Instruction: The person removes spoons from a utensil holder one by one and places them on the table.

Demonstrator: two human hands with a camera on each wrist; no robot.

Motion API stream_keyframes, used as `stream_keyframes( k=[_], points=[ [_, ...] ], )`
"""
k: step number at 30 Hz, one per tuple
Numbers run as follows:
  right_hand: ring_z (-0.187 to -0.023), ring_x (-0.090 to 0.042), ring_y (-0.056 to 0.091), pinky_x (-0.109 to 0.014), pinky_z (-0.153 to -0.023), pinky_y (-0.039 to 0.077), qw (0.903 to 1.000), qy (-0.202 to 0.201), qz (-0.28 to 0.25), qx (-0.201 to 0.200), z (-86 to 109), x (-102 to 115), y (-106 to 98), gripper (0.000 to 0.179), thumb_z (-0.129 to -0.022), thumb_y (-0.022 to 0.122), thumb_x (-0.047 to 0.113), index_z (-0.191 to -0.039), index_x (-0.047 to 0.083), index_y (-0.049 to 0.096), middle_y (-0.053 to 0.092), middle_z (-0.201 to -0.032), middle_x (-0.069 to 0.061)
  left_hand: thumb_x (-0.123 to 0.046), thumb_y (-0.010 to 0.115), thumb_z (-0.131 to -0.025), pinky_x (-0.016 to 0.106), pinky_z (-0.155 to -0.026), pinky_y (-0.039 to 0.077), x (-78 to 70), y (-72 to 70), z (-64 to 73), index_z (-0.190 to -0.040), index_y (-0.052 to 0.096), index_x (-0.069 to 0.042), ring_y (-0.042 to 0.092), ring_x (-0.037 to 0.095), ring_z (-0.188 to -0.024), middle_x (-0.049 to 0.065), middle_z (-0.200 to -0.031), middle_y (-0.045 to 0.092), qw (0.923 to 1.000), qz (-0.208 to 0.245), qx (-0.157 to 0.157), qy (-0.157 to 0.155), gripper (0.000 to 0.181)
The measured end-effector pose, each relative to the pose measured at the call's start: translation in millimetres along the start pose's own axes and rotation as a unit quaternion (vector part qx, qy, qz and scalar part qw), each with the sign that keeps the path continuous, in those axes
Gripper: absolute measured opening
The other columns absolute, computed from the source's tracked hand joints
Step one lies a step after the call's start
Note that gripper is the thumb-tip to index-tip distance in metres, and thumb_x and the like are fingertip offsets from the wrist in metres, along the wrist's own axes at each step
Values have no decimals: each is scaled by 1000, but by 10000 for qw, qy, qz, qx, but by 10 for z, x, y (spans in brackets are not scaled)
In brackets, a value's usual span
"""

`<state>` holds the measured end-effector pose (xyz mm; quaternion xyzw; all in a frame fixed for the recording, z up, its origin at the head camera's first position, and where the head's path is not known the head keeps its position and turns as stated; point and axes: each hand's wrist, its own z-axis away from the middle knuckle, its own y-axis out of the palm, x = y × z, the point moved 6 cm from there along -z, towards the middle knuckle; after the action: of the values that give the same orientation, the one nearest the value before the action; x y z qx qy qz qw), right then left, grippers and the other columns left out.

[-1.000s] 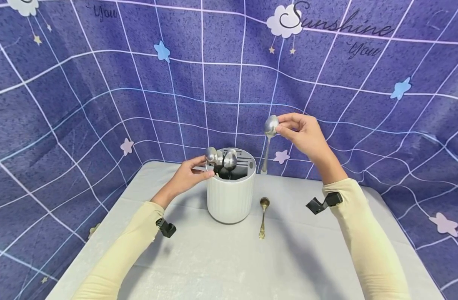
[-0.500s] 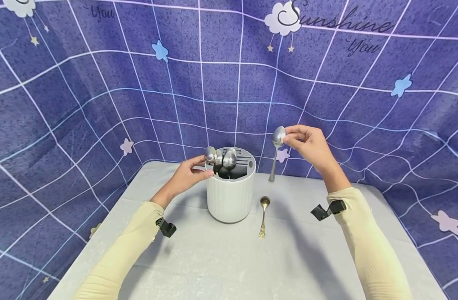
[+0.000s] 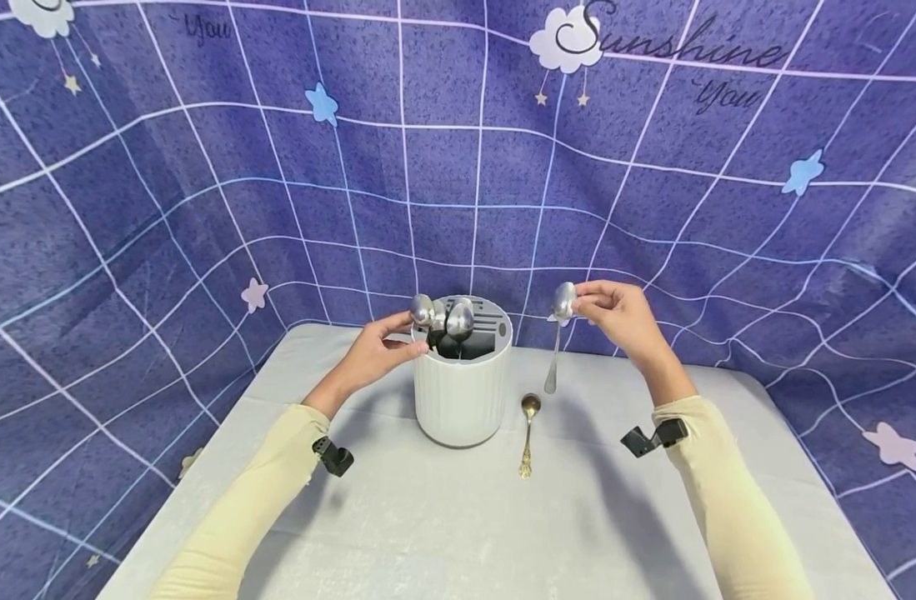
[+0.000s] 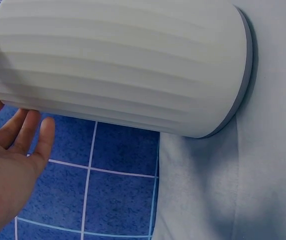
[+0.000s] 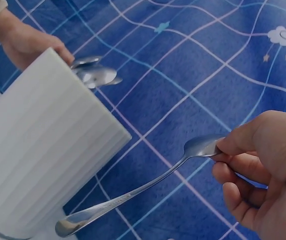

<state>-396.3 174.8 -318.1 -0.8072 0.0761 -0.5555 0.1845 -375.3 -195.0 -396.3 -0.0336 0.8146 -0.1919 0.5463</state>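
A silver spoon (image 3: 565, 302) hangs handle-down to the right of the white ribbed cutlery holder (image 3: 461, 404), above the table. My right hand (image 3: 617, 318) pinches it at the edge of its bowl; the right wrist view shows the handle (image 5: 128, 196) slanting toward the holder. My left hand (image 3: 378, 350) holds the holder at its upper left rim, thumb in front and fingers behind. Several silver spoons (image 3: 459, 319) stand bowl-up in the holder, their handles hidden inside. On the table right of the holder lies a small gold-coloured spoon (image 3: 528, 433) with an ornate handle end.
The table (image 3: 427, 517) has a pale cloth over it. A blue-purple curtain (image 3: 442, 158) with a white grid and stars hangs behind and at both sides. The holder's top has slots and a round hole on its right side.
My right hand has lowered the silver spoon and moved slightly right, away from the holder. The left hand, the holder and the gold-coloured spoon stay where they were.
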Motion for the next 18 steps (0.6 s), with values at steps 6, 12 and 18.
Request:
stream_keyframes(
  k=[6,12,18],
  points=[
    [-84,-6,70,-18,-69,55,9993,332,-164,74,51,-232,8,31,-96,66,5,-123,-10,66,77,-90,8,-12,75,-93,32,-92,60,-4,-1,2,-148,52,-2,65,44,-114,22,-140,60,10000,29,-10,19,61],
    [-84,-4,70,-18,-69,54,9977,586,-289,152,111,-410,36,35,-96,66,6,-126,-12,63,76,-90,10,-12,75,-93,32,-91,60,3,0,-1,-148,52,-1,66,44,-111,23,-139,60,10000,4,-5,9,61],
    [-82,-1,67,-18,-71,53,9969,711,-235,251,196,-497,104,35,-96,67,5,-126,-13,63,77,-97,0,-11,74,-94,33,-94,59,26,1,3,-149,51,-2,65,43,-114,22,-141,59,10000,11,-13,6,61]
  ],
)
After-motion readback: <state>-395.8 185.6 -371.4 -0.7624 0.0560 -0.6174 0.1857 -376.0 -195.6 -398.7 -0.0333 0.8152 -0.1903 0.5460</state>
